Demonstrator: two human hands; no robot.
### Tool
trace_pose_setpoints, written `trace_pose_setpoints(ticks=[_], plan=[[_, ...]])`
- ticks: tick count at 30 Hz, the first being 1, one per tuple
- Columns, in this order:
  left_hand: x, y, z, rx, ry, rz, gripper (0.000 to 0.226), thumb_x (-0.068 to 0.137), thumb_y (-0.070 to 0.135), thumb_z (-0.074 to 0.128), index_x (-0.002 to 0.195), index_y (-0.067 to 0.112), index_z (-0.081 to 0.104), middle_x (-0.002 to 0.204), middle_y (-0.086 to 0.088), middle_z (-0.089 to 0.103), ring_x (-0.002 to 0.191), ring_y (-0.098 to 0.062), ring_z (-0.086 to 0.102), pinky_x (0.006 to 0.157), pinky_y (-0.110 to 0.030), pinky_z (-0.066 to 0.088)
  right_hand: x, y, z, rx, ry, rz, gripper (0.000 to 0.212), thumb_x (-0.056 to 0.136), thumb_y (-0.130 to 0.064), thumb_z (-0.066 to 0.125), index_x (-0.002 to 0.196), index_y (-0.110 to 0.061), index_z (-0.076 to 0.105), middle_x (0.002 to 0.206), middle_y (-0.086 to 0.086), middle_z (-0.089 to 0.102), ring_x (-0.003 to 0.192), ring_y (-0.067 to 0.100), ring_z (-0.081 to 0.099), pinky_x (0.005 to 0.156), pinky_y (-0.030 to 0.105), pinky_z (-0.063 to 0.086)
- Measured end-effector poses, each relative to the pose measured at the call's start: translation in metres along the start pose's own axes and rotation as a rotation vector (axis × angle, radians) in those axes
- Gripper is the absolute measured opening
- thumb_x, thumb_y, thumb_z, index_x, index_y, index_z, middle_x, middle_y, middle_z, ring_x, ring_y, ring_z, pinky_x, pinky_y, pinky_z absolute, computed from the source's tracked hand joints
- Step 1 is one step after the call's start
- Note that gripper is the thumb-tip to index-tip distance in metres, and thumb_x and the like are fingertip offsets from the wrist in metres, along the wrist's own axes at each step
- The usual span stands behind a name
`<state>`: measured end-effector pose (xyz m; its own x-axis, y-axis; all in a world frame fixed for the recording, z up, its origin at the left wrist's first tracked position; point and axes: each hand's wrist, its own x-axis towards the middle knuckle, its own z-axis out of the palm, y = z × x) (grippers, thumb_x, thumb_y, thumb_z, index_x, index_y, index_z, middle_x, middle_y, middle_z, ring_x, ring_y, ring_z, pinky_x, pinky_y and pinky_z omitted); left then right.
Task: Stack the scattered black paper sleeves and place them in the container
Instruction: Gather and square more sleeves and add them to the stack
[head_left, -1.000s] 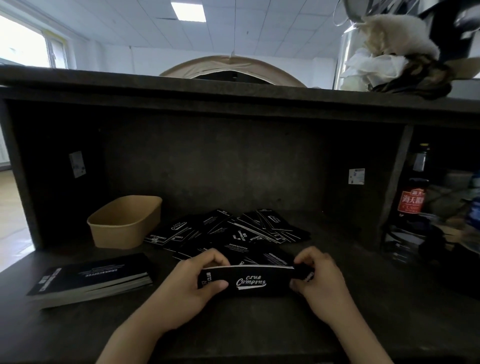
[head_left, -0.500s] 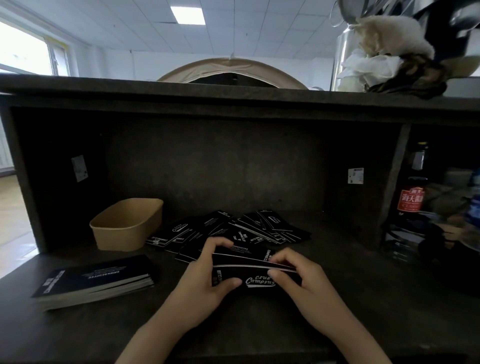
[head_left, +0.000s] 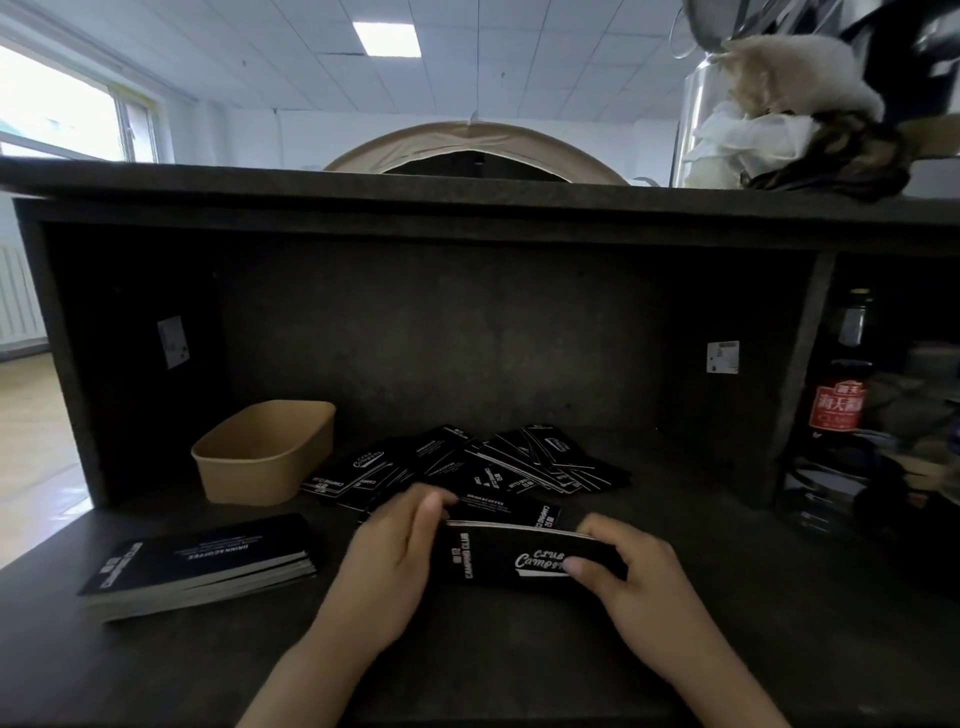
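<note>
Shifted since the prior frame: right hand (head_left: 641, 577) now grips the right end of a thin bundle of flat black paper sleeves (head_left: 511, 558); left hand (head_left: 389, 561) clasps its left end. Loose glossy sleeves (head_left: 467, 467) fan behind; empty rounded kraft-paper container (head_left: 265, 452) sits left.

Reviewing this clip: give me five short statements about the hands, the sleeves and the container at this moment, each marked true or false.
1. Both hands hold one bundle of sleeves. True: left hand and right hand grip its ends.
2. The brown container already holds sleeves. False: none are visible inside it.
3. Loose sleeves lie scattered behind the hands. True.
4. The container stands to the right of the scattered sleeves. False: it is to their left.
5. A neat stack lies left of the hands. True.
</note>
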<state>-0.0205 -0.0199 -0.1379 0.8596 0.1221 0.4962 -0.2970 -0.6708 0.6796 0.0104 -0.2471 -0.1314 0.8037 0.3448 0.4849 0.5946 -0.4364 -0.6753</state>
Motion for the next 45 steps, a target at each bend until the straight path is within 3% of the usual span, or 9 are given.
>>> trace_pose_setpoints(ticks=[2,5,10,14,19,24,28,41,45], plan=[[0.007,-0.012,0.003,0.209,0.13,-0.107,0.036,0.097,0.044,0.028,0.117,0.032,0.054,0.116,0.008,0.057,0.109,-0.008,0.056,0.097,-0.036,0.045,-0.001,0.001,-0.003,0.008,-0.003,0.019,0.032,0.086,-0.011,0.066,0.064,-0.032,0.054,0.073,-0.019,0.059,0.073,-0.002,0.057,0.064,0.007,0.038],[0.01,-0.014,0.01,0.549,-0.012,-0.25,0.037,0.099,0.045,0.03,0.132,0.033,0.043,0.137,0.003,0.045,0.128,-0.017,0.045,0.108,-0.041,0.031,-0.002,-0.002,-0.004,0.016,-0.058,0.029,0.033,0.087,-0.012,0.064,0.067,-0.036,0.054,0.078,-0.02,0.058,0.075,-0.003,0.056,0.064,0.007,0.037],[0.007,-0.01,0.012,0.622,0.016,-0.126,0.032,0.097,0.041,0.041,0.128,0.039,0.047,0.127,0.013,0.053,0.12,-0.014,0.047,0.099,-0.034,0.039,-0.006,-0.006,-0.005,0.038,-0.059,0.053,0.037,0.087,-0.012,0.064,0.065,-0.039,0.053,0.069,-0.022,0.058,0.069,-0.005,0.054,0.061,0.007,0.037],[0.007,-0.01,0.01,0.533,0.034,-0.07,0.039,0.09,0.041,0.057,0.128,0.04,0.047,0.113,0.016,0.059,0.111,-0.007,0.051,0.093,-0.028,0.041,-0.012,-0.005,-0.007,0.017,-0.063,0.068,0.03,0.086,-0.014,0.066,0.064,-0.025,0.048,0.064,-0.014,0.053,0.064,-0.001,0.048,0.06,0.013,0.036],[0.017,-0.018,0.003,0.479,-0.142,-0.17,0.062,0.086,0.053,0.055,0.142,0.043,0.03,0.143,0.013,0.042,0.135,-0.013,0.037,0.111,-0.039,0.029,-0.018,-0.007,-0.012,0.04,-0.053,0.11,0.031,0.083,-0.013,0.069,0.063,-0.023,0.049,0.061,-0.012,0.055,0.06,-0.002,0.049,0.058,0.012,0.037],[0.019,-0.018,-0.001,0.274,-0.083,-0.133,0.061,0.075,0.044,0.073,0.13,0.042,0.045,0.121,0.018,0.054,0.118,-0.004,0.051,0.106,-0.037,0.039,-0.015,-0.003,-0.012,0.054,-0.019,0.178,0.026,0.086,-0.018,0.067,0.067,-0.023,0.049,0.062,-0.006,0.056,0.06,0.002,0.051,0.061,0.025,0.039],[0.015,-0.013,-0.001,0.229,0.039,-0.054,0.055,0.069,0.027,0.081,0.117,0.036,0.055,0.112,0.015,0.046,0.104,-0.002,0.05,0.094,-0.022,0.043,-0.018,-0.005,-0.011,0.028,-0.018,0.165,0.025,0.087,-0.019,0.066,0.068,-0.022,0.049,0.063,-0.011,0.057,0.059,-0.001,0.05,0.058,0.019,0.036],[0.008,-0.006,-0.006,-0.051,0.184,-0.063,0.027,0.088,0.013,0.063,0.09,0.039,0.061,0.091,0.02,0.066,0.088,0.001,0.064,0.077,-0.022,0.055,-0.018,-0.006,-0.01,0.012,-0.017,0.228,0.019,0.087,-0.026,0.065,0.093,-0.035,0.05,0.093,-0.01,0.064,0.081,-0.001,0.058,0.069,0.017,0.04],[0.004,0.005,-0.007,-0.181,-0.048,-0.02,0.028,0.096,0.01,0.049,0.097,0.031,0.067,0.093,0.014,0.07,0.09,-0.003,0.067,0.073,-0.023,0.057,-0.017,-0.002,-0.006,-0.014,-0.036,0.274,0.036,0.089,-0.028,0.061,0.113,-0.045,0.039,0.115,-0.015,0.056,0.109,0.003,0.054,0.096,0.029,0.048]])
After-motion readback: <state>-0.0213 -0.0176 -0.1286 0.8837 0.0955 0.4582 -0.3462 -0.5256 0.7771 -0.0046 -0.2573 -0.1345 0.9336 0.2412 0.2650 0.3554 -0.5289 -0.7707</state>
